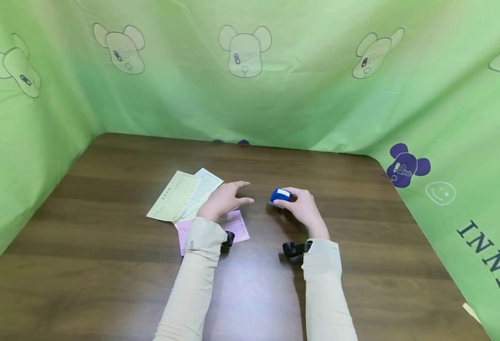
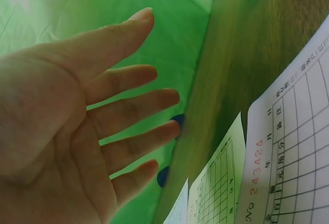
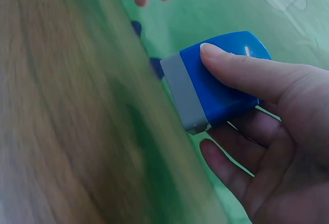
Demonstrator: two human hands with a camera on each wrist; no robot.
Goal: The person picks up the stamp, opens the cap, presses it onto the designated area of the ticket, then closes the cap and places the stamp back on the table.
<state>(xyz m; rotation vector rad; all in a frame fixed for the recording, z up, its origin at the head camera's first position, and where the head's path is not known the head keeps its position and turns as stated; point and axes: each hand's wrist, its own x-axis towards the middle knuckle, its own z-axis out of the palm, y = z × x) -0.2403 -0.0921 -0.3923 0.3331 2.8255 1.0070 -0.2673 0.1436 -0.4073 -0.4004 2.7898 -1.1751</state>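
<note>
My right hand holds a blue stamp with a grey base, between thumb and fingers. In the right wrist view the thumb presses on the blue side of the stamp, its grey base tilted toward the table. My left hand hovers at the paper slips with nothing in it. Its fingers are spread, the thumb apart, as the left wrist view shows. Beneath and beside it lie a pink slip, a pale yellow slip and a bluish-white slip, overlapping. A printed slip shows a red number.
The slips lie on a dark wooden table. A green curtain with cartoon animal heads surrounds its back and sides. A small pale object lies at the table's right edge.
</note>
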